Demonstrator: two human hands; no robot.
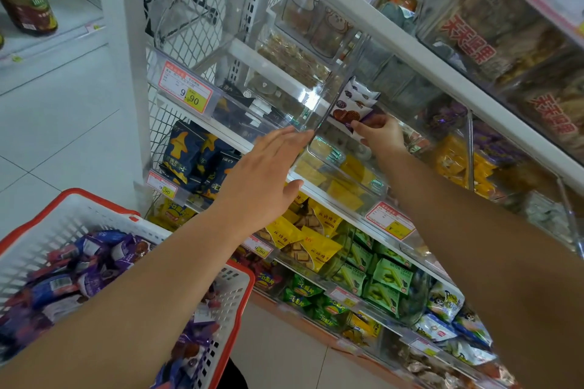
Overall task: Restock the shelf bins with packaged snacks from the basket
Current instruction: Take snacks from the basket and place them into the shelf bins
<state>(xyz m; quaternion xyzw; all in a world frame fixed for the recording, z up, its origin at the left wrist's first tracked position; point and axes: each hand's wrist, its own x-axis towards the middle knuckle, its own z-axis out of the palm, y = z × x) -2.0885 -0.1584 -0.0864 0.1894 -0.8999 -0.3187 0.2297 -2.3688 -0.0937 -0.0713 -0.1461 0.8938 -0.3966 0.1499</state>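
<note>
The white shelf (316, 79) runs up and to the right out of view, its tiers carrying clear bins whose contents blur behind glare; the upper right ones show only brownish packs and red characters. At lower left the red-rimmed white basket (234, 287) is cut off by the edge of the view and partly covered by the left forearm; it holds a heap of purple and white packaged snacks (94, 259), too jumbled to count. On the middle tier the clear bin (278, 104) has its transparent lid tipped up. The left hand (265, 180) reaches to it with straight fingers, their tips against the lid's lower edge, holding nothing. The right hand (379, 133) pinches a purple and white snack packet (354, 110) at the bin's right side, where a few like packets stand; whether the packet is already resting inside cannot be told. The price tags' (185, 90) small print is unreadable.
</note>
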